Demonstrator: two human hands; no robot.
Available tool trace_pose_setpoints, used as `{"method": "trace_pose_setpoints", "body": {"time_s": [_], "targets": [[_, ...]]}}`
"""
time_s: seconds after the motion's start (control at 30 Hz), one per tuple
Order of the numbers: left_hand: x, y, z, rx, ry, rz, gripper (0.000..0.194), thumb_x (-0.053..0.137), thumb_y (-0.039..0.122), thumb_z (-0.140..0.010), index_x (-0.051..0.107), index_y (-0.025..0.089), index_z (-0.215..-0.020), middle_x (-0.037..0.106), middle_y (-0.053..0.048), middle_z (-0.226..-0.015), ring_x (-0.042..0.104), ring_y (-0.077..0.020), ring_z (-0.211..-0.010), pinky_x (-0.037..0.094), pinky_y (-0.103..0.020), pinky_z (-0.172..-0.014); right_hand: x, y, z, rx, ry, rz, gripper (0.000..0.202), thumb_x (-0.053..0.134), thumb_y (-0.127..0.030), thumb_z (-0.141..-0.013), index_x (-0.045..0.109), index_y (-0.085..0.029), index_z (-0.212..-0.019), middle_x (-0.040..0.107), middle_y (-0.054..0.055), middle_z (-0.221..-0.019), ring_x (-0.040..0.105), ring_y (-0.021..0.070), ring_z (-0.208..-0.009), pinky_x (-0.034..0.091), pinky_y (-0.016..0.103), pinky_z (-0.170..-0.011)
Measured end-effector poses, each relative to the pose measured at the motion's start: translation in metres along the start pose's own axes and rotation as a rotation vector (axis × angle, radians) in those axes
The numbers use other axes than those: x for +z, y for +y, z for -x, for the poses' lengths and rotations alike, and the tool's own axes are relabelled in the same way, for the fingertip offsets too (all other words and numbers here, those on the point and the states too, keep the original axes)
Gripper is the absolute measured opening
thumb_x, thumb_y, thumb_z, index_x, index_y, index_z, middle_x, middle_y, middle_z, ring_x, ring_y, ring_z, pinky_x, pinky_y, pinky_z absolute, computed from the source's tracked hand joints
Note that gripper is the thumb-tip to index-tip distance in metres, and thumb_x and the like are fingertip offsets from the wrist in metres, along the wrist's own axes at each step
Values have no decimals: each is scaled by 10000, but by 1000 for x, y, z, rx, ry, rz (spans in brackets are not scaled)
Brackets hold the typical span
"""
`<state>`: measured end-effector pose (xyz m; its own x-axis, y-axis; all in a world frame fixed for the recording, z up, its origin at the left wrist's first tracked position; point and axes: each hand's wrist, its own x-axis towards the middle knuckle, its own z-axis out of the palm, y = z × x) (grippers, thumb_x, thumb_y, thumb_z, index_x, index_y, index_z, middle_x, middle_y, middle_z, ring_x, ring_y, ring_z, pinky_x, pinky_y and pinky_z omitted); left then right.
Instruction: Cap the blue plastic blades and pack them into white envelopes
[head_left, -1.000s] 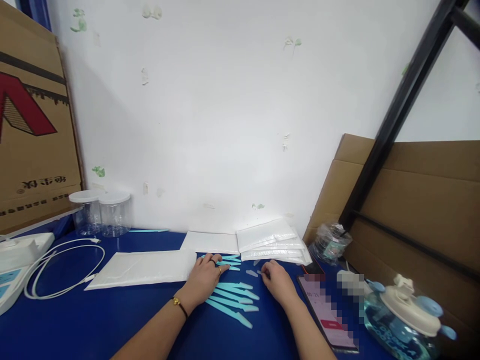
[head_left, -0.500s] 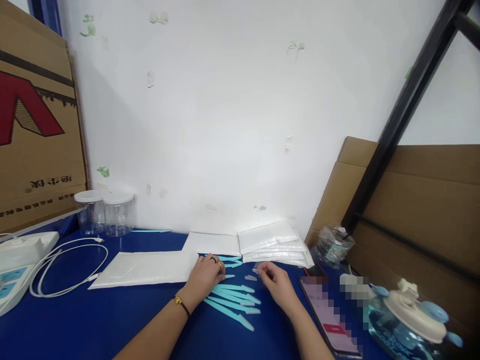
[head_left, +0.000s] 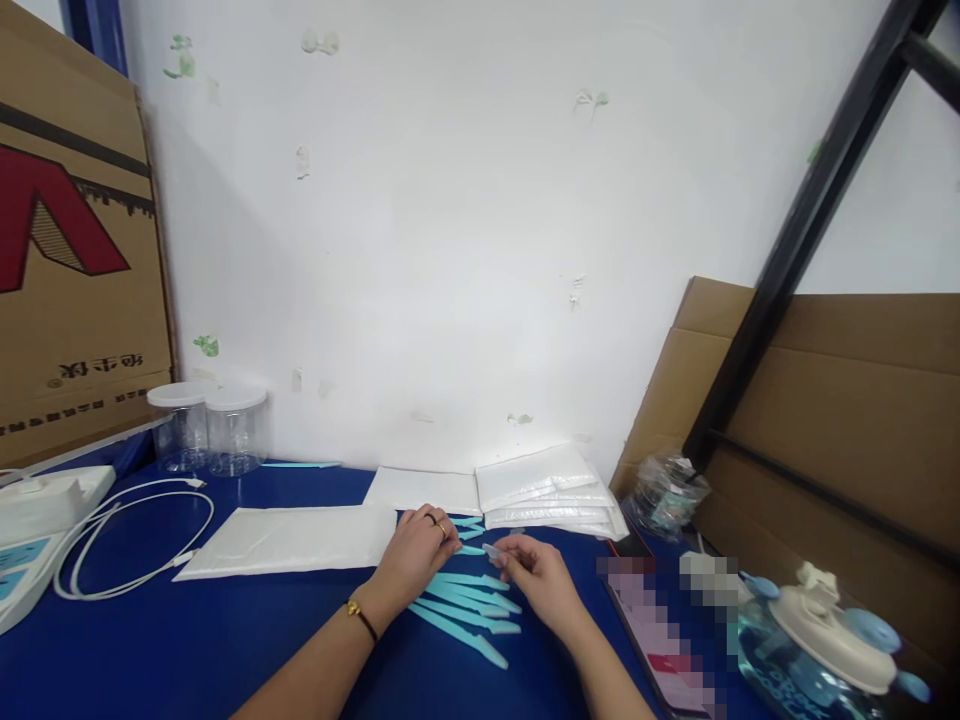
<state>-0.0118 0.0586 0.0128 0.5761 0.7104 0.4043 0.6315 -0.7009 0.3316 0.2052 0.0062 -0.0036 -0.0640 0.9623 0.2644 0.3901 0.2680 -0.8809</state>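
Observation:
Several light blue plastic sticks (head_left: 459, 625) with blade-like ends lie fanned out on the blue table (head_left: 285, 650). My left hand (head_left: 420, 545) is closed on one blue stick (head_left: 472, 550), whose end points right from the fingertips. Between the thumb and fingers of my right hand (head_left: 532, 570) is a small clear cap (head_left: 492, 551), close to the tip of that stick. More blue sticks (head_left: 469, 525) lie just behind my left hand.
White padded envelopes (head_left: 292, 538) lie at the left, with a stack (head_left: 544, 480) behind my right hand. A phone (head_left: 660, 640) and a blue bottle (head_left: 817, 640) stand right; a cable (head_left: 135, 490) and clear jars (head_left: 237, 430) are left.
My right hand has moved left with the clear cap, toward the stick in my left hand. The left hand has shifted slightly right, with the stick end reaching further right.

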Motion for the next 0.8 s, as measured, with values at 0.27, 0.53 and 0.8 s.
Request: {"method": "trace_pose_setpoints", "body": {"time_s": [0.27, 0.53, 0.8], "targets": [[2, 3, -1, -7, -12, 30, 152, 498, 308, -891, 605, 219, -829, 610, 4, -911, 486, -171, -948, 300, -320, -835, 4, 1, 0, 14, -23, -51, 302, 598, -433, -780, 667, -155, -873, 655, 33, -690, 602, 158, -615, 472, 259, -603], [9, 17, 1, -46, -35, 104, 199, 485, 326, -891, 618, 215, -793, 630, 9, -861, 512, -164, -908, 308, -316, -807, 11, -7, 4, 73, -127, -111, 281, 621, -402, -760, 681, -149, -868, 674, 32, -683, 599, 147, -576, 461, 251, -561], [5, -11, 0, -199, -31, -68, 185, 487, 265, -862, 610, 261, -999, 623, -20, -1044, 495, -211, -1019, 310, -343, -845, -48, 29, -2, 15, 329, 445, 192, 504, -230, -792, 672, -168, -864, 681, 87, -876, 623, 237, -822, 467, 364, -789]]}}
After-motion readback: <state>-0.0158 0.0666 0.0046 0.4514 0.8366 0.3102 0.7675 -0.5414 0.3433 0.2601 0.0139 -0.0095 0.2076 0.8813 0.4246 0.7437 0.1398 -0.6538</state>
